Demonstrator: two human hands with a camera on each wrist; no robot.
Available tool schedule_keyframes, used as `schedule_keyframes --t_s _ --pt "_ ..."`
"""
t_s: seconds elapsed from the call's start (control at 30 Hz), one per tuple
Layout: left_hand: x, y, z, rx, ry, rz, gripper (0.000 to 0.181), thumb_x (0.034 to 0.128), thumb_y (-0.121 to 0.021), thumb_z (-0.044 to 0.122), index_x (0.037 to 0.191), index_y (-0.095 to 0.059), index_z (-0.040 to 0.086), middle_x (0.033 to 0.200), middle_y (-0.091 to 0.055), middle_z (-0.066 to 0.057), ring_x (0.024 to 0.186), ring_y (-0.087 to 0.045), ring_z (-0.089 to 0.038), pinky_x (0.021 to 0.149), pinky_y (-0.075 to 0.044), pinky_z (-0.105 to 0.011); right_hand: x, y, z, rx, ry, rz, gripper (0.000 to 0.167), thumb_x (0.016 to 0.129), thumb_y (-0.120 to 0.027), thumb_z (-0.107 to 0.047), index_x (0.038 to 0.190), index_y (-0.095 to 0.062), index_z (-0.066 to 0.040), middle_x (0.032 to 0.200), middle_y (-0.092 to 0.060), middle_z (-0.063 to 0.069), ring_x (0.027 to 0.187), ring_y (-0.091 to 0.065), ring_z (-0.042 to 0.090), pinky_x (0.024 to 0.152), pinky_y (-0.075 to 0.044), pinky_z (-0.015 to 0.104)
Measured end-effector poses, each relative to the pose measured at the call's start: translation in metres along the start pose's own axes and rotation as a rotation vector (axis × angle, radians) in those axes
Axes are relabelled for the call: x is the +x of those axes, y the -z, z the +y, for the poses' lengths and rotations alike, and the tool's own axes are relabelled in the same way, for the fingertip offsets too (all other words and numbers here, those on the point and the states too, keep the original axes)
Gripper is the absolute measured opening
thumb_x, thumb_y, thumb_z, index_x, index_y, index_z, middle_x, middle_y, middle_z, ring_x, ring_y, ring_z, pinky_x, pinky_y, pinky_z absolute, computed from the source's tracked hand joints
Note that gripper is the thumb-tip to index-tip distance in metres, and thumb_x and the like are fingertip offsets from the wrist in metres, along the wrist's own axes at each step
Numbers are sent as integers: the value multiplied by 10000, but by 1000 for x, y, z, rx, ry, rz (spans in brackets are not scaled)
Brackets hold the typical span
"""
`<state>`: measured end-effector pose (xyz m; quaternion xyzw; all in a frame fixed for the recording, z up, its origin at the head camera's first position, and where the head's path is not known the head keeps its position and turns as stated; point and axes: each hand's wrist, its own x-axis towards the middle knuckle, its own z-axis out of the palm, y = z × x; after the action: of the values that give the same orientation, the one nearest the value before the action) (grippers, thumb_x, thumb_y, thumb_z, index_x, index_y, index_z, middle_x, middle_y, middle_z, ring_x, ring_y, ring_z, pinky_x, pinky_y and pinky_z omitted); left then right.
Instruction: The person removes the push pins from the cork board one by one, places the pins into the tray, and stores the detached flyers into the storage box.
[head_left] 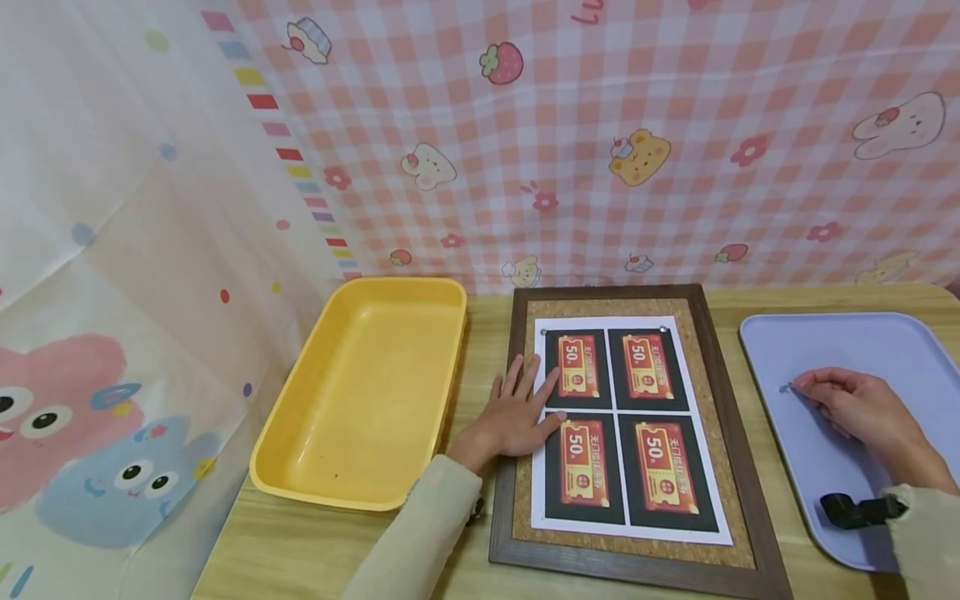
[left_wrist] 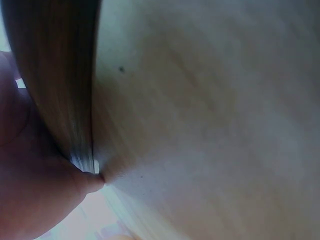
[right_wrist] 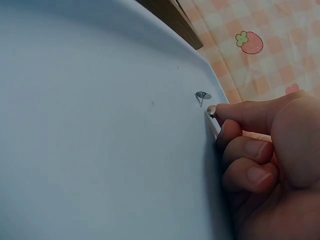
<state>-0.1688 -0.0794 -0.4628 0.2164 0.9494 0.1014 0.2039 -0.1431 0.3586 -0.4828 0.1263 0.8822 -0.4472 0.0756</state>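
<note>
My left hand (head_left: 512,417) lies spread on the left side of a white sheet (head_left: 615,410) printed with red coupons on black. The sheet lies on a framed corkboard (head_left: 731,467), with one thumbtack (head_left: 543,332) at its upper left corner and another thumbtack (head_left: 663,329) at its upper right. Over the lilac tray (head_left: 832,342), my right hand (head_left: 862,408) pinches a silver thumbtack (right_wrist: 211,111) between thumb and forefinger. A second loose thumbtack (right_wrist: 202,95) sits on the tray just beyond those fingertips. The left wrist view shows mostly the dark frame edge (left_wrist: 60,75) and blurred tabletop.
A yellow plastic tray (head_left: 367,400) stands left of the corkboard on the wooden table (head_left: 300,542). Behind the table hangs a pink checked cloth (head_left: 570,100), and a white patterned cloth (head_left: 135,250) hangs at the left.
</note>
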Motion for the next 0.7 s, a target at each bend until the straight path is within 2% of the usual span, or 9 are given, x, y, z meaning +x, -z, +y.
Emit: schedule_keyframes --t_s 0.17,0.27,0.57,0.7 --pt "0 -1 0 -3 -3 -3 685 1036 -281 568 1603 -6 302 1665 154 -22 1511 207 -252 1214 20 -540 1 -1 -1 -13 -25 13 379 1044 -457 -315 1169 -575 22 720 -525 -128 573 -467 81 497 -400 302" --pt "0 -1 -1 -1 -4 -3 685 1037 -285 563 1604 -9 298 1666 152 -23 1512 204 -255 1213 17 -543 1 -1 0 -6 -39 23 365 1039 -466 -340 1168 -571 -15 715 -525 -130 569 -468 83 495 -402 307" --pt "6 -3 -2 15 16 -22 698 1027 -269 591 1588 57 334 1651 210 10 1491 267 -220 1214 53 -518 1 -1 0 58 -34 52 215 1007 -541 -392 1041 -568 -181 664 -493 -142 535 -455 87 476 -384 309" --pt "4 -2 -1 22 13 -32 702 1029 -276 584 1592 52 322 1653 205 -5 1492 262 -237 1212 50 -529 0 -1 -2 91 -32 57 175 1008 -546 -360 1029 -567 -187 678 -515 -151 544 -460 79 477 -385 300"
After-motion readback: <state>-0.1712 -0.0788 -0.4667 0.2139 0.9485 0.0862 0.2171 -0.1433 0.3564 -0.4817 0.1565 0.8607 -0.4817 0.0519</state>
